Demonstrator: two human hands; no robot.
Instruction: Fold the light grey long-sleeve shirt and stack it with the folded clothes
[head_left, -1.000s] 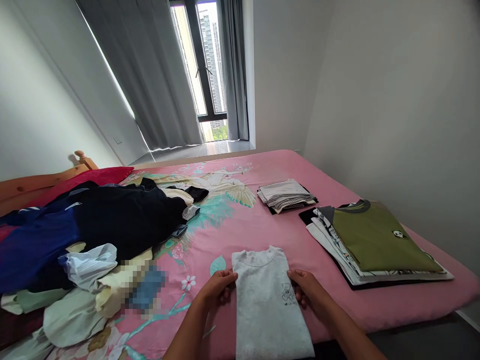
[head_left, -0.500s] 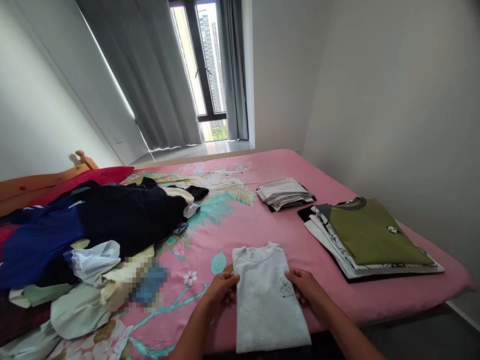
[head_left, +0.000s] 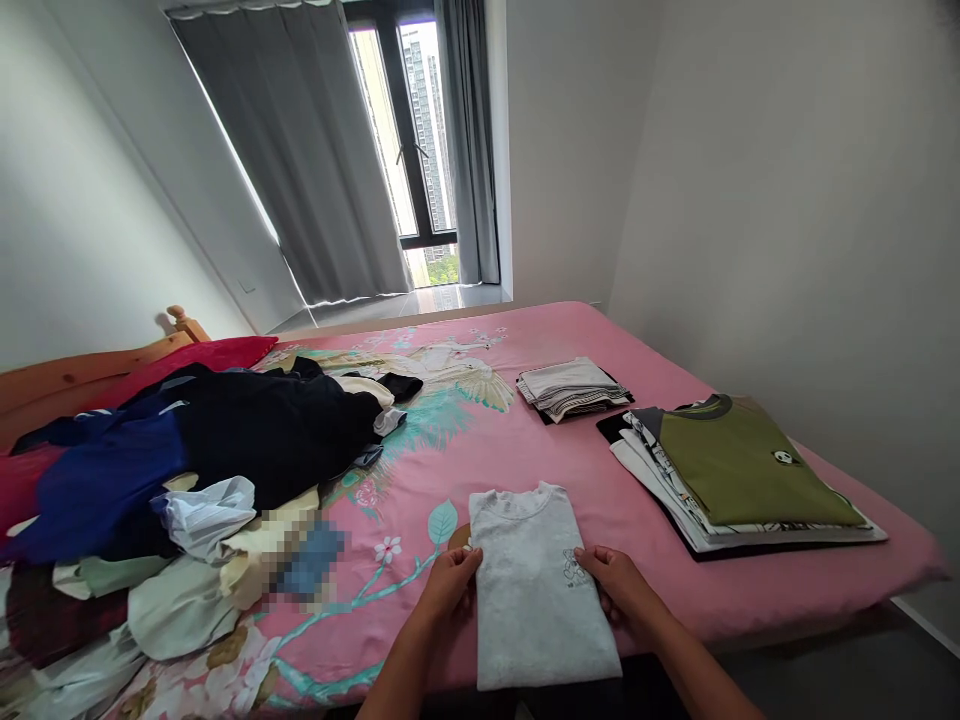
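Note:
A light grey T-shirt point(head_left: 536, 590), folded into a neat rectangle with a small line drawing on its chest, is at the bed's near edge, its collar pointing away from me. My left hand point(head_left: 456, 580) pinches its left side, thumb on top and fingers underneath. On the opposite side my right hand point(head_left: 609, 578) grips the edge beside the drawing in the same way. The fingers beneath the cloth are mostly hidden. To the right lies a stack of folded shirts topped by an olive green T-shirt point(head_left: 750, 465) with a panda patch.
A smaller pile of folded grey clothes point(head_left: 574, 385) sits farther back on the pink bedspread point(head_left: 480, 450). Loose, rumpled clothes point(head_left: 262, 430) heap up on the left, near the wooden headboard point(head_left: 90, 375). Walls stand to the right and left; a curtained window point(head_left: 409, 130) is behind.
The view has shifted slightly, so the clothes heap appears a little farther right. Both hands keep the same grip on the grey T-shirt, whose lower edge sits slightly higher in view.

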